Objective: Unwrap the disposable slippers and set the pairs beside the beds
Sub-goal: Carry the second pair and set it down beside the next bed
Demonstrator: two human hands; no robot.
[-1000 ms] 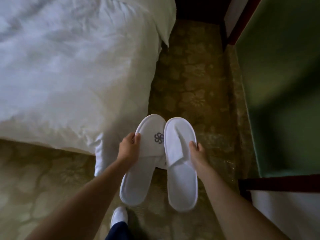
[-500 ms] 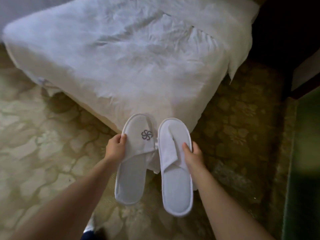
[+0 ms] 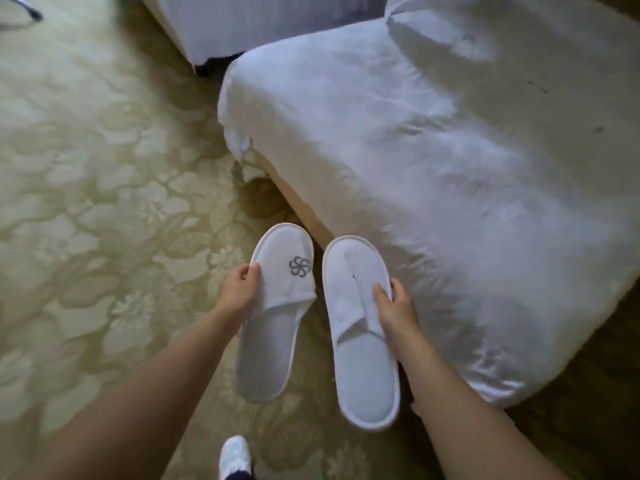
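A patterned carpet runs beside a white-covered bed. The left hand pinches the logo slipper; the right hand grips the plain slipper, both unwrapped and held above the floor. Next, likely lowering them side by side near the bed's corner; the person's shoe stands close below.
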